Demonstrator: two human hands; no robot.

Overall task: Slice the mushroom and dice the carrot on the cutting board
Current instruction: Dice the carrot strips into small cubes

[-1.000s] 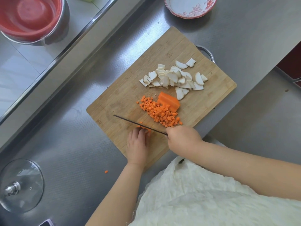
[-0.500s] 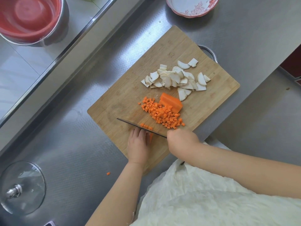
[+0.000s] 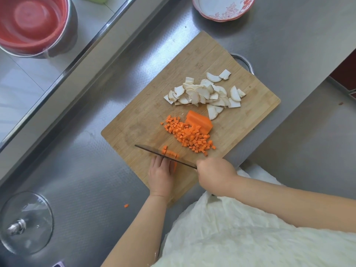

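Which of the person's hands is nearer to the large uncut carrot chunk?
Right. The right hand, gripping the knife, sits below the carrot chunk; the left hand lies farther down-left.

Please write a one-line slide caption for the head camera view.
Right hand draws a dark knife through orange carrot strips held by the left hand on a wooden cutting board.

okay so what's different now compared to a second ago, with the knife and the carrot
The knife in the right hand has kept chopping back along the carrot strips under the left hand, leaving a fresh row of cubes in front of the blade. Both hands keep their grip. The diced carrot pile, the uncut carrot chunk and the mushroom slices stayed put.
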